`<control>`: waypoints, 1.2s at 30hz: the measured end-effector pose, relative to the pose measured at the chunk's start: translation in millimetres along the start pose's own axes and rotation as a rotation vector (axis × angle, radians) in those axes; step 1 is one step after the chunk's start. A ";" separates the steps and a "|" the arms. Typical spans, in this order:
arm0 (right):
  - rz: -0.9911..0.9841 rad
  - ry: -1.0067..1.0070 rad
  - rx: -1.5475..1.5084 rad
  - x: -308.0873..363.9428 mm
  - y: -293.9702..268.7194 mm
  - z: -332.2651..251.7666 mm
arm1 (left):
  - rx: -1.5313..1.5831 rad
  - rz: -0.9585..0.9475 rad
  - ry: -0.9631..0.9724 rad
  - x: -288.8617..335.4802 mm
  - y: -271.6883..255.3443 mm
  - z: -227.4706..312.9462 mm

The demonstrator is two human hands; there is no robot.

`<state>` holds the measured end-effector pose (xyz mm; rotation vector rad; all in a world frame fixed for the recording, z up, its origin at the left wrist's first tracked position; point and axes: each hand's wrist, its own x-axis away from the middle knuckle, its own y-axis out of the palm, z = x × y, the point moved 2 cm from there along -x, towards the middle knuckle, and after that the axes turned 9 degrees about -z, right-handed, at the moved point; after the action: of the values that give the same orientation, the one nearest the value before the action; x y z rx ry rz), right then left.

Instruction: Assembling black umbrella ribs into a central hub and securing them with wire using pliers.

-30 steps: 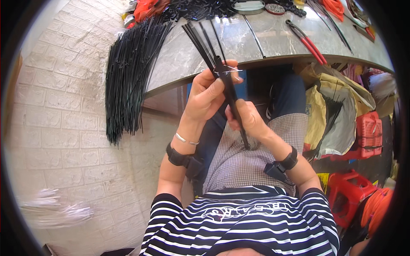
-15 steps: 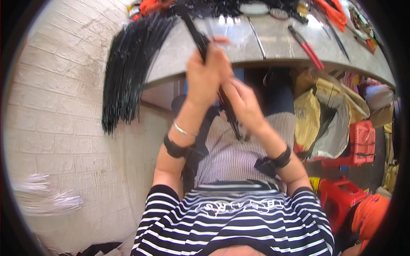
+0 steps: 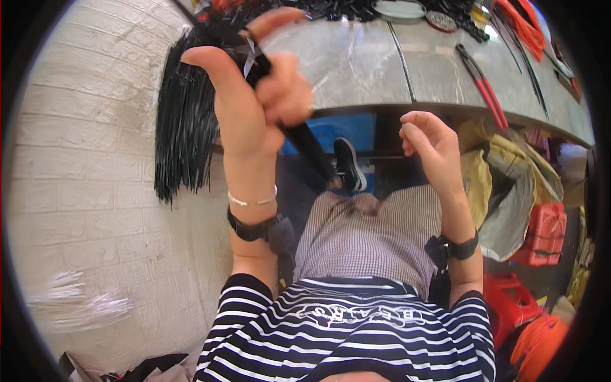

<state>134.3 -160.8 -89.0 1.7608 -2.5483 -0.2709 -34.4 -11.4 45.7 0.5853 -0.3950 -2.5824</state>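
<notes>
Two hands up here: the left hand [image 3: 248,114] has its lower fingers clamped round a bundle of dark sticks [image 3: 305,148], thumb and index finger sticking out apart from it. The bundle slants from the far left down toward the lap, kinda blurry, with a white strip [image 3: 249,58] on it by the fingers. Right hand [image 3: 433,149] is well apart to the right, just off the near edge of the table [image 3: 356,73], fingers loosely curled with the tips close to the thumb, can't tell if they're pinched together. On the right side of the table there's a red-handled cutter [image 3: 488,95], and loads of black strands [image 3: 186,127] hang off the left end, near the bundle's upper part
</notes>
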 end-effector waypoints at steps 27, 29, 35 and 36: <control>0.025 -0.769 0.630 -20.4 61.3 -88.7 | -0.455 0.182 0.156 3.1 26.9 -73.0; 0.068 -0.771 0.670 -20.1 63.1 -84.3 | -0.454 0.216 0.180 3.4 25.3 -76.7; 0.163 -0.784 0.601 -21.1 61.8 -67.9 | -0.390 0.169 0.294 5.1 21.1 -93.3; 0.127 -0.672 0.490 -20.3 59.7 -62.5 | -0.380 0.143 0.283 5.5 19.4 -95.2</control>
<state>94.1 -129.3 -16.4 1.8762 -3.4356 -0.2909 12.7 -47.0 -31.6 0.7369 0.1414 -2.3081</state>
